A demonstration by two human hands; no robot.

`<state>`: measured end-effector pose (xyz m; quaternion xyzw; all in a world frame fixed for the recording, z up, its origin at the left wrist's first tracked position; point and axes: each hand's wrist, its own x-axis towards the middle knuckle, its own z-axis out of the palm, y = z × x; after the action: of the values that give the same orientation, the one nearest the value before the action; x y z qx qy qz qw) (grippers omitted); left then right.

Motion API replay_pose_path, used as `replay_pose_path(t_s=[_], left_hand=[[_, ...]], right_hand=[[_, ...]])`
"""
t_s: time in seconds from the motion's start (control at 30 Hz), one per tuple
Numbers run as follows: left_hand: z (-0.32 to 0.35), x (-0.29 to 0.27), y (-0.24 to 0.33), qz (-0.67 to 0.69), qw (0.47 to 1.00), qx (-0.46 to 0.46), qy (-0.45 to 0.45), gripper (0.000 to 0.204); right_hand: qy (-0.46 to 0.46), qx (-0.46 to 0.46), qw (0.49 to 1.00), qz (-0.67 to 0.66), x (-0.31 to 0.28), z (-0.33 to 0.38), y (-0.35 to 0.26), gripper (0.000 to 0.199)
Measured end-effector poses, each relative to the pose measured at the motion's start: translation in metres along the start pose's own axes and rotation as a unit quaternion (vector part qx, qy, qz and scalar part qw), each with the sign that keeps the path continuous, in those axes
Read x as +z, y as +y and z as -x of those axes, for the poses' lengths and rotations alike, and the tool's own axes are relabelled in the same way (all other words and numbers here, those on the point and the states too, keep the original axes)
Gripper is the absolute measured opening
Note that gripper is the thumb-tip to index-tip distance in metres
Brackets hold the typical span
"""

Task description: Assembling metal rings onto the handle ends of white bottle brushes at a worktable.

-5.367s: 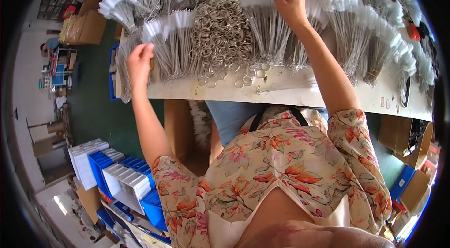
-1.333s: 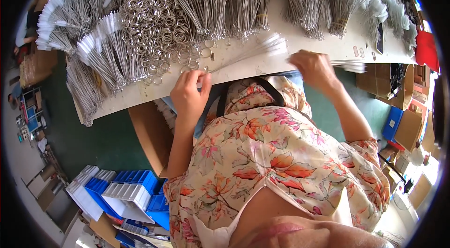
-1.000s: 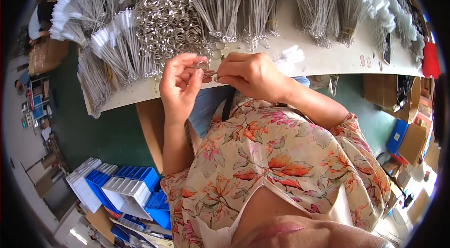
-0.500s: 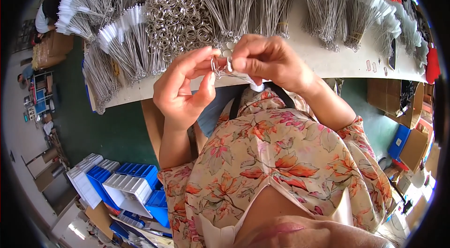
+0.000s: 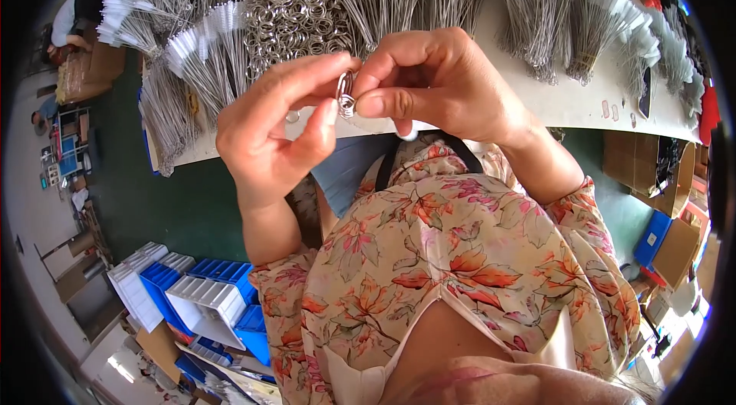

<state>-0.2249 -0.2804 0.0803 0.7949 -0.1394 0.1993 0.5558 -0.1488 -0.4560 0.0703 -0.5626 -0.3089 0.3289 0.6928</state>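
Observation:
My left hand pinches a shiny metal split ring upright between thumb and fingertips. Against that ring, my right hand is closed, its thumb and forefinger pressed on small metal loops at the ring's lower end. A white tip, apparently of a thin wire brush, peeks out below my right hand; the rest of it is hidden by the fingers. Just beyond both hands lies a large heap of similar metal rings on the pale table.
Bundles of wire brushes with white bristles line the table on both sides of the heap. Blue and white plastic bins stand at lower left. Cardboard boxes are at the right. Another person is at far left.
Both hands have shifted a little left and come closer together. The right fingers have moved onto the lower end of the ring, and the white tip now shows less.

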Motion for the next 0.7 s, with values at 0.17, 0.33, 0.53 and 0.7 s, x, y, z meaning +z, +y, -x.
replay_pose_path(t_s=[0.17,0.33,0.53,0.7], left_hand=[[-0.011,-0.012,0.0,-0.113,0.99,0.05,-0.063,0.012],[-0.003,-0.015,-0.001,0.233,0.959,-0.161,0.0,0.013],[0.001,-0.029,0.013,-0.136,0.986,-0.086,-0.044,0.014],[0.015,-0.04,0.016,0.27,0.925,-0.258,0.066,0.016]], right_hand=[[0.003,0.066,0.994,-0.084,-0.002,0.0,-0.011,0.015],[-0.015,0.007,0.994,-0.11,0.006,-0.003,0.002,0.014],[-0.01,0.029,0.998,-0.062,0.01,-0.02,-0.001,0.014],[-0.055,0.015,0.996,-0.075,0.026,-0.029,0.004,0.014]])
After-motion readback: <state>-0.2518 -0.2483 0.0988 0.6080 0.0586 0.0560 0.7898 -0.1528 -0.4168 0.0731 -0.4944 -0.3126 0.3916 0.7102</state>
